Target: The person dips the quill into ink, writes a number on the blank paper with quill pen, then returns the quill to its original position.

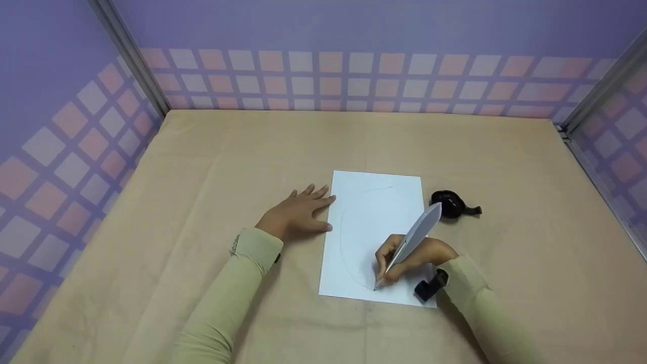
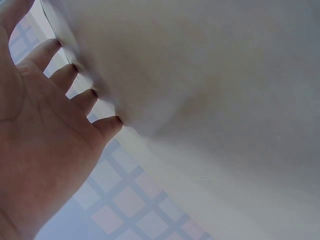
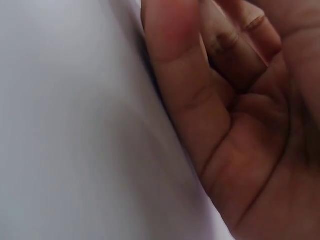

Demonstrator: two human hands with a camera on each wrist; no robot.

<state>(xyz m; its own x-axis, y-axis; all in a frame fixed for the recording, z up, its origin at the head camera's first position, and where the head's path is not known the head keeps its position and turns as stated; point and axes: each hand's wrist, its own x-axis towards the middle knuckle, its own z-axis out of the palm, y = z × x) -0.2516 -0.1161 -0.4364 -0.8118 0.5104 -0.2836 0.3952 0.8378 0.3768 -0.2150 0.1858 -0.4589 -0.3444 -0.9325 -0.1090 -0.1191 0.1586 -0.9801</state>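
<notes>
quill pen (image 1: 412, 240): silver-grey, feather-shaped, tilting up and to the right; tip is touching the sheet near its lower edge, at the bottom end of a faint curved line.
paper (image 1: 376, 222): white sheet lying flat on the tan table cover (image 1: 202, 177), short edges near and far; the faint pencil-like arc is running from the top centre down the left half to the tip.
right hand (image 1: 412, 258): fingers are curling round the lower shaft of the quill pen, gripping it; heel of the hand is resting on the lower right part of the paper. Right wrist view is showing only curled fingers (image 3: 200, 100) against white; the pen itself is hidden there.
left hand (image 1: 298, 212): lying flat with fingers straight, holding nothing; fingertips are sitting just at the left edge of the paper. Whether they are actually pinning it, cannot tell.
ink bottle (image 1: 452, 205): small, black, sitting on the cover just beside the right edge of the paper, very near the feather's upper end.
risk 1: paper is sliding or rotating under the stroke if the left hand is only beside it, probably kinking the line.
risk 2: feather end is swinging close to the ink bottle; a wide sweep could be knocking it.
risk 3: the right hand's heel is dragging over the sheet, possibly smearing the line.
</notes>
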